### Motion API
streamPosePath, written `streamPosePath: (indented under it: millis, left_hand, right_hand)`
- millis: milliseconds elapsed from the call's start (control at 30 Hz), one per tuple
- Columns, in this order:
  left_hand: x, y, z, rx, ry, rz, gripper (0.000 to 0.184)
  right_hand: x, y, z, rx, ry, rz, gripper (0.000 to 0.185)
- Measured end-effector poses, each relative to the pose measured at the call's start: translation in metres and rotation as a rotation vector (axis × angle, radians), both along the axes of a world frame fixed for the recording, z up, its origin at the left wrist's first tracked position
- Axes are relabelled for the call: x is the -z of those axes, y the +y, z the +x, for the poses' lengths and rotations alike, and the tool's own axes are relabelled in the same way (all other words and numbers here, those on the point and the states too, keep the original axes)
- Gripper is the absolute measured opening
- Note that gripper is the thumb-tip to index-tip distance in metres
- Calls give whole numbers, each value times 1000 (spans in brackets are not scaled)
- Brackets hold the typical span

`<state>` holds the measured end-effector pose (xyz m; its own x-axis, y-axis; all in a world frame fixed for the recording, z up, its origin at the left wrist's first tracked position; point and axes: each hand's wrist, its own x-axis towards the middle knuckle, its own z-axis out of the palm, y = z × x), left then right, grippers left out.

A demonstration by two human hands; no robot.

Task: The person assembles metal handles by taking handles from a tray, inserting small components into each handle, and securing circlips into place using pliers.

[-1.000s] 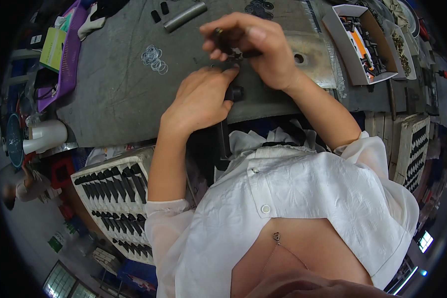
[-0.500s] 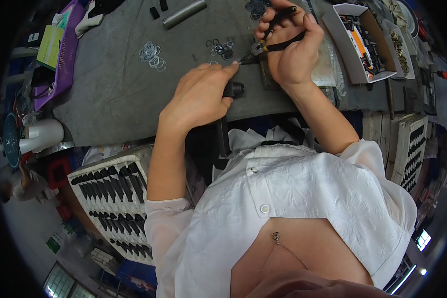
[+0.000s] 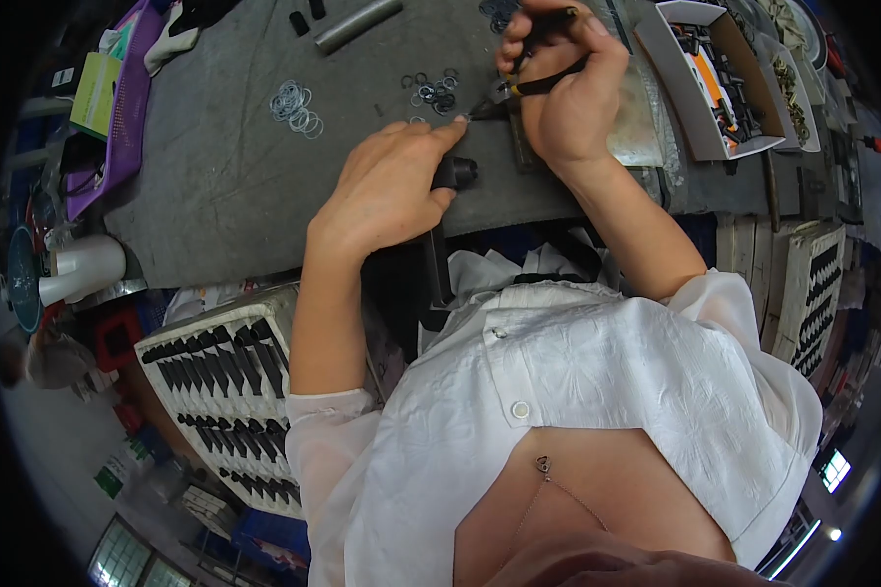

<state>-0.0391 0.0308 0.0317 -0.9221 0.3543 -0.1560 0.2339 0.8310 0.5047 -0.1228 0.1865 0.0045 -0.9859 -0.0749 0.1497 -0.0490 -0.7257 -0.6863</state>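
The left hand (image 3: 382, 191) is curled over a black cylindrical piece (image 3: 459, 173) near the front edge of the grey table (image 3: 220, 196), its index fingertip just beside the tips of the pliers (image 3: 500, 95). Partly open, the right hand (image 3: 575, 103) grips the pliers by their spread handles, a cluster of small rings (image 3: 436, 93) to their left and 2 short black tubes (image 3: 299, 23) farther off

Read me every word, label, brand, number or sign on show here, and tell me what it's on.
No text is readable.
Yellow-green packet in the purple basket: any print too small.
White label, upper left: too small.
Green panel, lower left: too blurred.
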Motion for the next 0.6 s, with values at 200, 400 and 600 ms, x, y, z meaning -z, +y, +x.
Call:
streamPosePath:
  millis: [200, 400, 600]
  left_hand:
    - [2, -14, 22, -259, 21, 316, 46]
    - [22, -15, 43, -598, 70, 590, 33]
    - [23, -7, 52, -549, 136, 615, 32]
  right_hand:
    - [-31, 7, -4, -284, 497, 819, 41]
    - [-30, 5, 7, -306, 366, 665, 35]
    - [-54, 18, 45, -354, 336, 568, 38]
